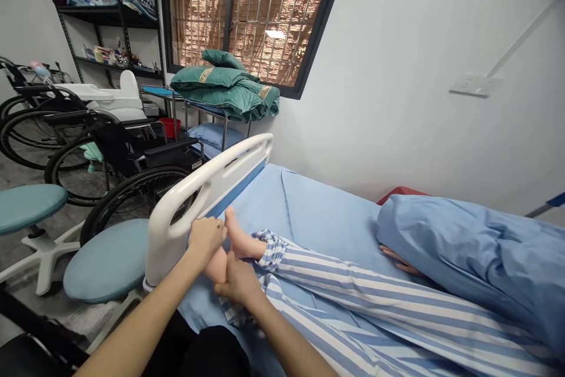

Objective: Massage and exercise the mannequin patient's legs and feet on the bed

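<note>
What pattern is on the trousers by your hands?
The trousers have blue and white lengthwise stripes, shown best in the head view.

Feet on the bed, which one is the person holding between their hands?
The lower foot, partly hidden, sits between the left hand and the right hand. The other foot lies higher and beyond them, toes up, above its striped trouser cuff.
</note>
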Demonstrator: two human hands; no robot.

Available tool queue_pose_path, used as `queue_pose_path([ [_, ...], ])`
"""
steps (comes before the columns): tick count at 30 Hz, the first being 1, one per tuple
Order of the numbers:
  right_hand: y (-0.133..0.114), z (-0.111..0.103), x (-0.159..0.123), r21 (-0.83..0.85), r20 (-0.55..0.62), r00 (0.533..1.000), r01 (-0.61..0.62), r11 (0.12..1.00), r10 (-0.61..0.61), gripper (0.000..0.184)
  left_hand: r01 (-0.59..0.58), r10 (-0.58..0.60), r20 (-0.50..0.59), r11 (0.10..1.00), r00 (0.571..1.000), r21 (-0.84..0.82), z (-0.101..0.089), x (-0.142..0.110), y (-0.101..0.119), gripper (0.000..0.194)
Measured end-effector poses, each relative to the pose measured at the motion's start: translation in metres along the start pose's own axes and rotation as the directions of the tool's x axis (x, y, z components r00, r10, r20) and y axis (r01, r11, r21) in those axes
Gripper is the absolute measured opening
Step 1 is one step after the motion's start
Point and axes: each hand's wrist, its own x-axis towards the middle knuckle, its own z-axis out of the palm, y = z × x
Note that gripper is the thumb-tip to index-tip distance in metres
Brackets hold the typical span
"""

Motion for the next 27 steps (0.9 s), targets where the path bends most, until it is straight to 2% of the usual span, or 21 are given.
queue_pose_path([
  [4,-0.003,-0.002,-0.003,-0.009,-0.010,1.000,-0.014,1.000,0.014,0.051,0.114,-0.117,-0.106,0.993,0.987,-0.030,0.007,-0.013,-0.004,0.041],
  [7,-0.005,-0.004,-0.004,-0.002,-0.006,1.000,-0.009,1.000,0.009,0.050,0.104,-0.109,-0.143,0.994,0.984,-0.042,0.008,-0.021,-0.009,0.039],
  [13,-0.006,-0.006,-0.006,0.006,-0.003,1.000,-0.005,1.000,0.005,0.052,-0.038,0.038,0.020,0.999,0.999,-0.023,-0.008,-0.019,-0.013,0.036],
  [18,-0.008,-0.006,-0.007,-0.021,-0.008,1.000,-0.003,1.000,0.003,0.053,-0.113,0.113,0.046,0.994,0.993,0.009,-0.014,-0.015,-0.017,0.037],
  [22,-0.010,-0.007,-0.008,-0.031,-0.023,1.000,0.000,1.000,-0.001,0.051,-0.161,0.156,0.118,0.986,0.981,0.037,-0.017,-0.009,-0.020,0.036],
  [27,-0.011,-0.010,-0.008,-0.024,-0.023,1.000,0.004,1.000,-0.004,0.049,-0.188,0.182,0.162,0.982,0.970,0.022,-0.018,0.005,-0.012,0.025],
])
